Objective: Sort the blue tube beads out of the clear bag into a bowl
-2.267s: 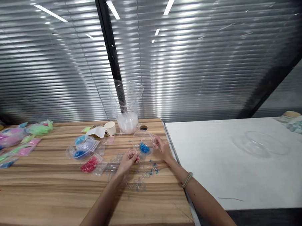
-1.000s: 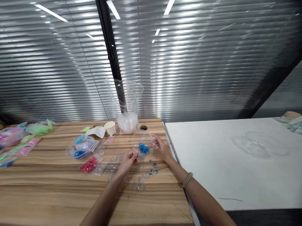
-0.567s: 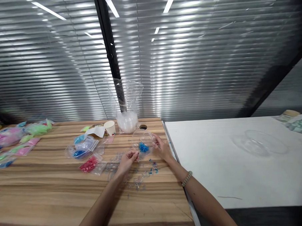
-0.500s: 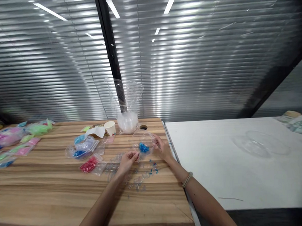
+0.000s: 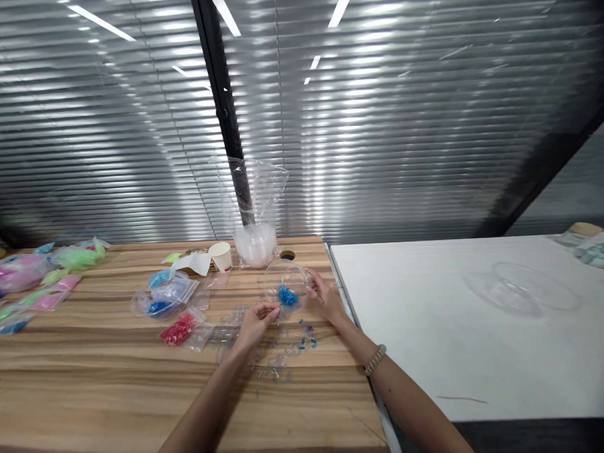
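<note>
A clear round bowl (image 5: pixel 296 272) with small blue pieces (image 5: pixel 287 295) inside is between my hands over the wooden table. My right hand (image 5: pixel 326 296) grips its right rim. At the bowl's lower left, my left hand (image 5: pixel 258 318) is closed, thumb and fingertips pinched together; what they hold, if anything, is too small to make out. Loose blue and clear pieces (image 5: pixel 307 336) lie scattered just below the bowl. Left of my left hand rests a bag of red pieces (image 5: pixel 179 330).
A clear dish (image 5: pixel 140 305) with blue-filled bags, a paper cup (image 5: pixel 220 257) and stacked clear bowls in plastic (image 5: pixel 255 245) stand farther back. Colourful bags (image 5: pixel 78 257) spread over the left side. Clear lids (image 5: pixel 535 286) lie on the white table (image 5: pixel 412 355) at right.
</note>
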Tool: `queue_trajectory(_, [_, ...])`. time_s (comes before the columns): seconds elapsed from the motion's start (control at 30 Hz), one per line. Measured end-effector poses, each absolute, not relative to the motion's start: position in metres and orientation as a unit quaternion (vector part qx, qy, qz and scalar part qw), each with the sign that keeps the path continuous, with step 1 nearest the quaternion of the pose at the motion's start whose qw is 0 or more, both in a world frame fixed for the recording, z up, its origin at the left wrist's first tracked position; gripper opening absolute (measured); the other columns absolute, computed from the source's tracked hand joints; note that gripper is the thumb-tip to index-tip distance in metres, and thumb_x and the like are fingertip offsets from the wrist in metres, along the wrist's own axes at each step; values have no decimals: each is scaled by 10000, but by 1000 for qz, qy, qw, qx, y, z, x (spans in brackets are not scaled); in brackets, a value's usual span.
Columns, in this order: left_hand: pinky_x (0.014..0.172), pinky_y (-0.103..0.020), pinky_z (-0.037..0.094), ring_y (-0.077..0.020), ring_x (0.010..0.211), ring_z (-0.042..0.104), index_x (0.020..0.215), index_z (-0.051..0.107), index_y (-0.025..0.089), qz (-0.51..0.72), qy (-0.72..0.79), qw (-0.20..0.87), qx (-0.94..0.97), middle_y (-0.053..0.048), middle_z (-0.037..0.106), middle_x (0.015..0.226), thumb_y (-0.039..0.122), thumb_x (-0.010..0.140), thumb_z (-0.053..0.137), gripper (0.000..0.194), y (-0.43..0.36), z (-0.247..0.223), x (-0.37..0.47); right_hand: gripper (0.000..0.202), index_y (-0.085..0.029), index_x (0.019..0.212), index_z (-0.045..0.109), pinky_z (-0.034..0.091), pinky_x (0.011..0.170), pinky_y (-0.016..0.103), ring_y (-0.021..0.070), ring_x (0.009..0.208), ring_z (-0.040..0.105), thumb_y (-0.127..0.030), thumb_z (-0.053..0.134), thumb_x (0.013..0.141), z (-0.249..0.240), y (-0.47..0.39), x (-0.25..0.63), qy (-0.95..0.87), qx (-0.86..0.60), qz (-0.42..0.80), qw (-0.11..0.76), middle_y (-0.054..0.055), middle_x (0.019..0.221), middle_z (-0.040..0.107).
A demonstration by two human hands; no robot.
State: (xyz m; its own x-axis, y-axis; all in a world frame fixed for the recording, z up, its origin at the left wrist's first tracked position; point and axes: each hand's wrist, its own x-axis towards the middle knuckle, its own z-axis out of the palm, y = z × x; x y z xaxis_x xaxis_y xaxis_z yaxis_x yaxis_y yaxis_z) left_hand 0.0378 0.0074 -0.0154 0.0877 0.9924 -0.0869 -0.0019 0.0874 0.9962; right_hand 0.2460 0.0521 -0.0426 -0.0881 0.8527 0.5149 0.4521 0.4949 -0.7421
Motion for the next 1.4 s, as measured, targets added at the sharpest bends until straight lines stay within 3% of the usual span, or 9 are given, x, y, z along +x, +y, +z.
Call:
queue_trajectory(0.3, [679, -260, 452, -163, 694, 594, 753, 669, 133, 461, 485, 560, 489, -38, 659, 699, 488, 493, 813, 463, 9, -18, 36, 464, -129, 1298, 472, 494, 684, 239, 166, 743, 584, -318, 453, 874, -40, 50, 245, -718, -483, 192, 464, 78, 920, 618])
queue_trajectory(1.4, [631, -252, 439, -152, 626, 570, 729, 657, 120, 455, 484, 556, 500, -35, 627, 633, 543, 503, 786, 497, 8, -16, 39, 448, -135, 1282, 480, 492, 698, 246, 178, 743, 582, -304, 454, 868, -35, 48, 245, -713, -497, 201, 451, 72, 895, 624])
